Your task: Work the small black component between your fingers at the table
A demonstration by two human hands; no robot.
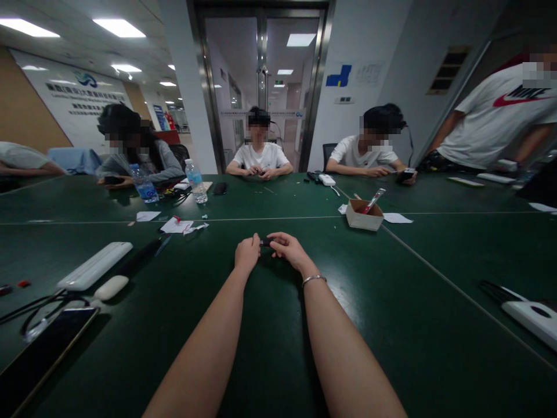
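Observation:
Above the dark green table (278, 354), my two hands meet in front of me at a small black object (266, 242), which has a greyish end on its left side. It is too small to tell its exact kind. My left hand (248, 254) is closed, its fingertips at the greyish end. From the other side, my right hand (290, 251) pinches the black part between thumb and fingers. A metal bracelet (314, 280) circles my right wrist. My fingers partly hide the object.
Left lie a phone (47, 348), a white power bank (96, 266), cables and a white rounded case (112, 287). Ahead stand water bottles (196, 183) and an open box (364, 216) holding a tool. Another white device (533, 319) lies right. Several people sit or stand around the table.

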